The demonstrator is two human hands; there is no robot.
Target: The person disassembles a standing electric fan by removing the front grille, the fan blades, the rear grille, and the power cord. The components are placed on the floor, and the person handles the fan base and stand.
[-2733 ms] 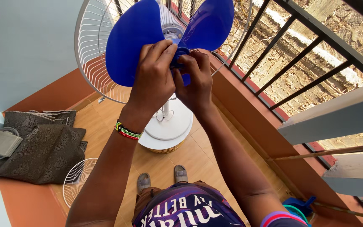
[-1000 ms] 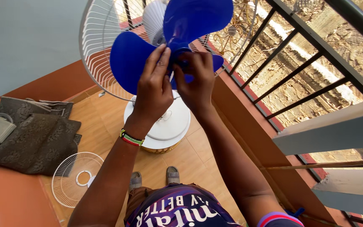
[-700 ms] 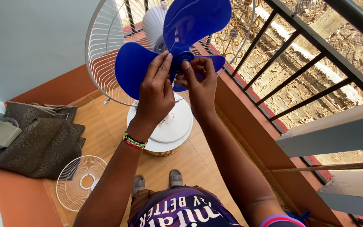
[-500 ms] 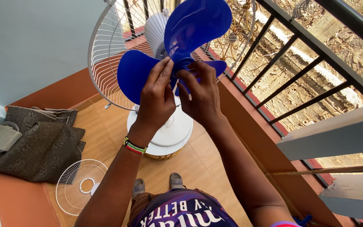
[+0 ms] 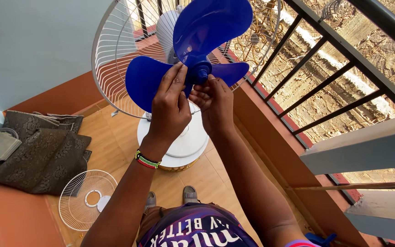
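Tiled balcony floor [image 5: 115, 137] lies below us, black railing [image 5: 325, 59] from twelve to three o'clock. Our white fan's rear guard [image 5: 115, 59] stands ahead, its blue blade [image 5: 206, 27] mounted at twelve. We judge the blade light, thin, flexible plastic, best held at the hub. Our left hand [image 5: 170, 110] steadies a lobe, fingers flat; our right hand [image 5: 216, 103] pinches the small blue hub cap [image 5: 201, 72].
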